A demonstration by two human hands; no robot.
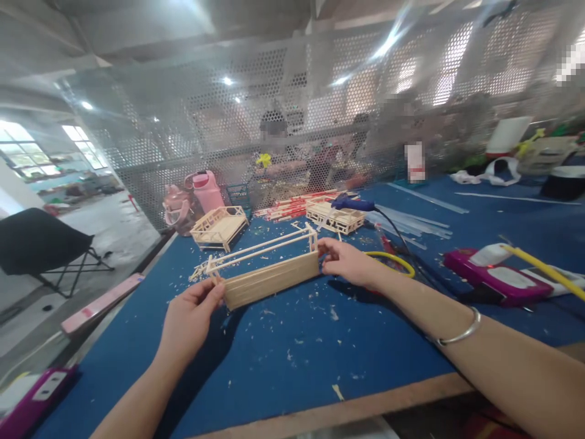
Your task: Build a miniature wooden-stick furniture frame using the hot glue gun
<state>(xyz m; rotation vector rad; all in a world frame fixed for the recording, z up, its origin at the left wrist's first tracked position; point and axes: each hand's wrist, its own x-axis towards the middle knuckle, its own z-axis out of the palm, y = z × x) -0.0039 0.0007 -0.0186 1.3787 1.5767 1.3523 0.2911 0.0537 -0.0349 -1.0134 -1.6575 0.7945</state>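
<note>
Left hand and right hand pinch the wooden frame between them (one at each end).

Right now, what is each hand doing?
Left hand: closed, holding the left end of a long, pale wooden stick frame.
Right hand: closed, holding its right end.

Pink bottle, black chair (thin-legged), perforated screen, bright windows

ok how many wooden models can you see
3: the held model, between left hand and right hand; the far-left model, by the pink bottle; the middle model, by the glue gun. Others could be hidden.
</note>
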